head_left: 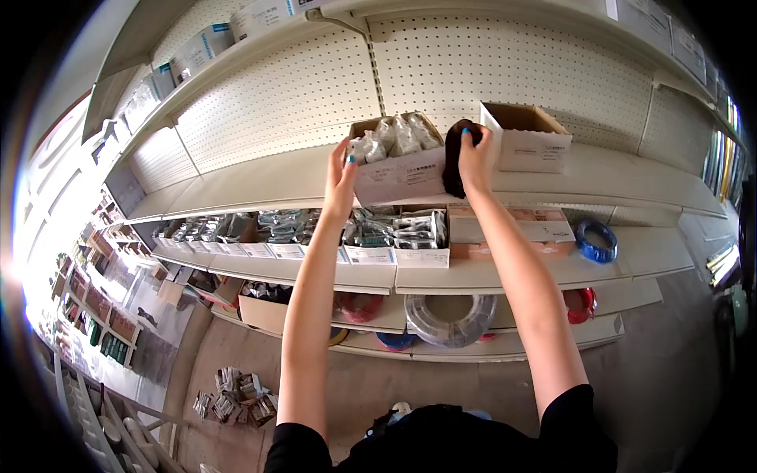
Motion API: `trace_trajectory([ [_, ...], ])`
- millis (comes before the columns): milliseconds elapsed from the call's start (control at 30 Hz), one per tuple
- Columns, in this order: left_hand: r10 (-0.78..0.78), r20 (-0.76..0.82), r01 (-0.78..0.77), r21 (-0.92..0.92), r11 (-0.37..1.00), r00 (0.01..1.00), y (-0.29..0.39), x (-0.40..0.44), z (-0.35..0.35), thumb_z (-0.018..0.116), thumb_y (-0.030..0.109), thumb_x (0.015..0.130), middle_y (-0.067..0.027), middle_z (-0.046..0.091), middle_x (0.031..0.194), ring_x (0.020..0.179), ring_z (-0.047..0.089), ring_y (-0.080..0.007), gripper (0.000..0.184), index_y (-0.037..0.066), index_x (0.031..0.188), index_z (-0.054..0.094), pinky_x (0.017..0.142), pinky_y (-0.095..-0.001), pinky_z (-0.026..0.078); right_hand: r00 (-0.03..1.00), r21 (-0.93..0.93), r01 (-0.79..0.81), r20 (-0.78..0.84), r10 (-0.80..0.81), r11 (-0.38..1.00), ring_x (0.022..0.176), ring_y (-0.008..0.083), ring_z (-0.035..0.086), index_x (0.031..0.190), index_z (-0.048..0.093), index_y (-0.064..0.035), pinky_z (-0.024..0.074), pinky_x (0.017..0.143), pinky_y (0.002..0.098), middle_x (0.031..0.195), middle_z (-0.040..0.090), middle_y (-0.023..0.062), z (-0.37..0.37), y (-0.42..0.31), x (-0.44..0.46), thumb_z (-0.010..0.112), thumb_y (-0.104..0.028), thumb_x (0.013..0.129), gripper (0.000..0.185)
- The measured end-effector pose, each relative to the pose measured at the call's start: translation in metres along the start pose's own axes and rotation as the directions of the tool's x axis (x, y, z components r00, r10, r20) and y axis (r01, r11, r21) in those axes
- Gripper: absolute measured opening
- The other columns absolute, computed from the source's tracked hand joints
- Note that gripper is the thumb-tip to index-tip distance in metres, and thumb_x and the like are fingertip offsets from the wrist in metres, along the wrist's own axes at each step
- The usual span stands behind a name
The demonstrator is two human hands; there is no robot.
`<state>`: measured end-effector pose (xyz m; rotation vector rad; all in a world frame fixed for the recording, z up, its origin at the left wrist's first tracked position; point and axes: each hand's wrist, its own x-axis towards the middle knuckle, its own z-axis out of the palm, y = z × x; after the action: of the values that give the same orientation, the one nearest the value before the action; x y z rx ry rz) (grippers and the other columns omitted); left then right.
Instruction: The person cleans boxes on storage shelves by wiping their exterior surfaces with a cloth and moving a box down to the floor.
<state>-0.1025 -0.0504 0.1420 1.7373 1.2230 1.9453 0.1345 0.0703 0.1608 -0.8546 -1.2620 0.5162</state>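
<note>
On the upper shelf, an open cardboard box (pixel 400 177) is full of white, clear-wrapped packets (pixel 404 135). It tilts slightly toward me. My left hand (pixel 341 180) grips the box's left side, its thumb on the front corner and its other fingers partly hidden. A bunched dark cloth (pixel 453 162) is in my right hand (pixel 475 158), thumb pressed over it, at the box's right end. Whether the cloth touches the box I cannot tell. Just right of that hand stands a second open-topped white box (pixel 530 150).
Below, a shelf carries a row of boxes with wrapped packets (pixel 394 230), an orange-and-white carton (pixel 512 229) and a blue coil (pixel 596 241). Lower down are a grey coil (pixel 449 319) and a red coil (pixel 579 306). A pile of packets (pixel 235 396) lies on the floor.
</note>
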Motion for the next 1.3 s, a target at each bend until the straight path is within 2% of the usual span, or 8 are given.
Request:
trace_trajectory([
  [67,-0.145,-0.075,0.129,-0.184,0.974,0.987,0.002,0.011,0.021,0.048,0.031,0.099,-0.0160,0.032,0.146,0.134,0.031,-0.0243,0.056,0.002,0.143,0.029,0.111,-0.0345,0.024,0.980,0.074,-0.144,0.145,0.133,0.987,0.095,0.0336,0.060,0.113,0.053,0.0027,0.0472,0.082,0.0424,0.104,0.062,0.0213,0.016,-0.014,0.007,0.062,-0.031,0.083,0.046],
  [167,-0.260,-0.365,0.255,-0.062,0.965,0.894,0.032,0.018,0.033,0.054,0.036,0.094,-0.0163,0.046,0.136,0.123,0.044,-0.0226,0.058,0.000,0.138,0.039,0.103,-0.0328,0.035,0.881,-0.094,-0.259,0.385,0.274,0.961,0.098,0.0306,0.060,0.117,0.052,0.0039,0.0467,0.082,0.0407,0.109,0.061,0.0220,0.022,-0.023,0.012,0.067,-0.040,0.075,0.063],
  [367,-0.473,-0.264,0.446,-0.160,0.881,0.840,0.020,0.033,0.018,0.056,0.033,0.091,-0.0116,0.063,0.110,0.093,0.062,-0.0212,0.044,0.002,0.122,0.058,0.076,-0.0339,0.050,0.757,0.090,-0.487,0.538,0.370,0.869,0.089,0.0260,0.059,0.112,0.055,0.0025,0.0447,0.082,0.0364,0.101,0.062,0.0153,0.028,0.002,0.008,0.065,-0.042,0.073,0.060],
  [500,-0.570,-0.197,0.464,-0.403,0.789,0.798,0.029,0.028,0.026,0.055,0.024,0.090,-0.0123,0.060,0.118,0.097,0.060,-0.0205,0.046,0.004,0.132,0.052,0.079,-0.0323,0.049,0.757,0.144,-0.497,0.553,0.347,0.856,0.081,0.0191,0.055,0.106,0.057,-0.0002,0.0423,0.073,0.0303,0.090,0.060,0.0094,0.021,-0.012,-0.001,0.064,-0.036,0.074,0.049],
  [733,-0.443,-0.148,0.366,-0.372,0.853,0.884,0.048,-0.010,0.023,0.047,0.019,0.092,-0.0117,0.056,0.126,0.107,0.059,-0.0273,0.047,0.009,0.138,0.045,0.089,-0.0398,0.050,0.801,0.201,-0.439,0.530,0.280,0.876,0.081,0.0137,0.052,0.104,0.059,-0.0036,0.0410,0.073,0.0275,0.088,0.058,0.0033,-0.003,-0.028,-0.035,0.062,-0.026,0.079,0.034],
  [833,-0.428,-0.201,0.319,-0.414,0.852,0.881,0.076,-0.041,0.022,0.052,0.014,0.090,-0.0149,0.055,0.128,0.113,0.054,-0.0229,0.047,0.005,0.136,0.048,0.090,-0.0338,0.047,0.830,0.332,-0.401,0.525,0.186,0.853,0.075,0.0152,0.050,0.101,0.057,-0.0013,0.0407,0.069,0.0299,0.082,0.057,0.0046,-0.013,-0.041,-0.060,0.062,-0.026,0.076,0.035],
  [1000,-0.440,-0.304,0.261,-0.484,0.835,0.845,0.086,-0.090,-0.003,0.048,0.011,0.091,-0.0141,0.050,0.136,0.126,0.045,-0.0213,0.044,0.003,0.135,0.050,0.105,-0.0304,0.032,0.790,0.334,-0.414,0.594,0.151,0.847,0.075,0.0139,0.052,0.101,0.057,-0.0009,0.0417,0.069,0.0291,0.082,0.057,0.0041,-0.020,-0.064,-0.106,0.058,-0.018,0.078,0.029],
  [1300,-0.318,-0.385,0.143,-0.420,0.896,0.866,0.122,-0.185,-0.082,0.045,0.005,0.085,-0.0099,0.058,0.127,0.112,0.057,-0.0185,0.049,0.003,0.134,0.051,0.095,-0.0292,0.043,0.622,0.318,-0.630,0.752,0.216,0.708,0.094,0.0187,0.054,0.126,0.044,-0.0071,0.0417,0.085,0.0314,0.109,0.057,0.0094,0.015,-0.091,-0.201,0.067,-0.025,0.079,0.055],
])
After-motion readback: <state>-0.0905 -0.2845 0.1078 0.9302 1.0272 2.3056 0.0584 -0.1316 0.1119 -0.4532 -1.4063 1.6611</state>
